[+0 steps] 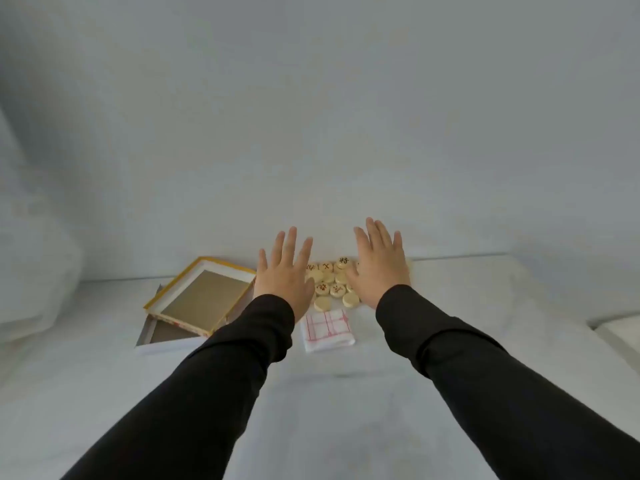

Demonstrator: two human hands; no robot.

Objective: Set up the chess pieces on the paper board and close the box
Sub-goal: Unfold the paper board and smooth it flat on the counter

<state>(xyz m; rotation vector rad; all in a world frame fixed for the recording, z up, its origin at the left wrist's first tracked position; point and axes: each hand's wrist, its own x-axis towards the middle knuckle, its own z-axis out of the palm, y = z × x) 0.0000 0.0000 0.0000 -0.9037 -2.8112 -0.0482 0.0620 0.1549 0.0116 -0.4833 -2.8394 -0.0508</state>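
Note:
Several round cream chess pieces (333, 284) with red or dark characters lie in a loose heap on the white surface near the far wall. My left hand (284, 271) hovers flat, fingers straight, at the heap's left side. My right hand (379, 265) is spread the same way over the heap's right part and hides some pieces. A folded paper board (327, 330) with red grid lines lies just in front of the heap. Left of it, the yellow-rimmed box half (201, 295) sits open, leaning on the white-rimmed other half (162, 336).
A white cloth (311, 393) covers the table. The plain wall (311, 133) rises right behind the pieces. A white bag or cloth bulge (38, 278) stands at the far left. A pale edge (620, 332) shows at the right border.

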